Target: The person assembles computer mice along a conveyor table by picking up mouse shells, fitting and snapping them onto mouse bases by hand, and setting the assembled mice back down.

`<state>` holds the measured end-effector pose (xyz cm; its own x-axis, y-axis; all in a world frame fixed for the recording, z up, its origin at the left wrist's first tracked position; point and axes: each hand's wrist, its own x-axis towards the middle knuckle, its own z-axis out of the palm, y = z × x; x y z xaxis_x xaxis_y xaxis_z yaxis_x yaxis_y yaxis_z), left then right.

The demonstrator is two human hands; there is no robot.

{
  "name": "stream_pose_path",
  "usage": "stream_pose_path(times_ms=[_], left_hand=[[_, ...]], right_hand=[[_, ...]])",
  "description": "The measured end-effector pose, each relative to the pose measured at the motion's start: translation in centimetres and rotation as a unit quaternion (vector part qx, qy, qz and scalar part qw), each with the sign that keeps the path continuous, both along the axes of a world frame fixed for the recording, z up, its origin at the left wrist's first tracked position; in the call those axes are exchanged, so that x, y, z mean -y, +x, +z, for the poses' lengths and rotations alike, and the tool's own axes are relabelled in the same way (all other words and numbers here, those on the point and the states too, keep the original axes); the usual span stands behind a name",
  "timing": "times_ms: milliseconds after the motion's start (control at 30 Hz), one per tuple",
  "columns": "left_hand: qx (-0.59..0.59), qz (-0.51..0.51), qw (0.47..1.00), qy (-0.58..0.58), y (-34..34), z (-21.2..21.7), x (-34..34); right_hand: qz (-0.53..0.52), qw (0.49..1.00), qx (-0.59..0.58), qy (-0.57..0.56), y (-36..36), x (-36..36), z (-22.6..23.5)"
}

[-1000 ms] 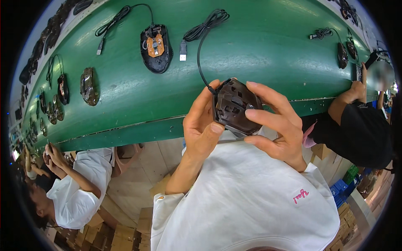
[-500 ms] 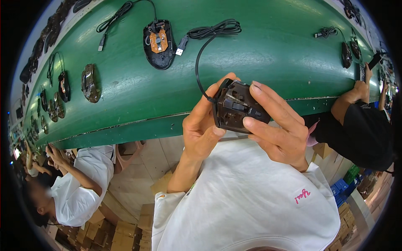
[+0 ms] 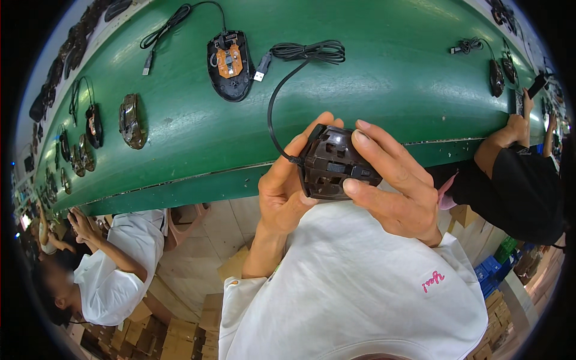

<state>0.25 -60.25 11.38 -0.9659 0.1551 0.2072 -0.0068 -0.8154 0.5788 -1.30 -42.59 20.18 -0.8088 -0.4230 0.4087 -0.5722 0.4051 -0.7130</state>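
Between both hands I hold a dark brown computer mouse [image 3: 337, 163], top side up, with a scroll wheel and cut-out openings in its shell. My left hand [image 3: 285, 186] grips its cable end, thumb at the near side and fingers behind the far side. My right hand [image 3: 399, 183] closes on its rear, the index finger and thumb pressing on the upper shell. From the mouse's left end a black cable [image 3: 273, 102] arcs up to a tied coil on the green bench. The underside of the mouse is hidden.
On the green bench [image 3: 372, 90] lie an opened mouse base with an orange circuit board [image 3: 229, 63], a brown mouse shell [image 3: 131, 121] and a USB plug [image 3: 261, 67]. More mice line the left. A co-worker in white [image 3: 123, 258] sits left, another in black [image 3: 510, 192] right.
The mouse has come slightly nearer to me and left, tilting so its top shows more. Both hands moved with it, and the cable's arc shifted left.
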Motion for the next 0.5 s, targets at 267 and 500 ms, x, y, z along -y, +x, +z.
stream_pose_path(times_ms=[267, 500], left_hand=[[0.008, -0.010, 0.999, -0.039, 0.63, -0.04, 0.69], [-0.018, 0.005, 0.999, -0.048, 0.17, 0.21, 1.07]], right_hand=[[0.013, 1.000, 0.003, -0.022, 0.06, 0.21, -0.08], [0.021, 0.999, 0.029, -0.030, 0.23, 0.40, 0.21]])
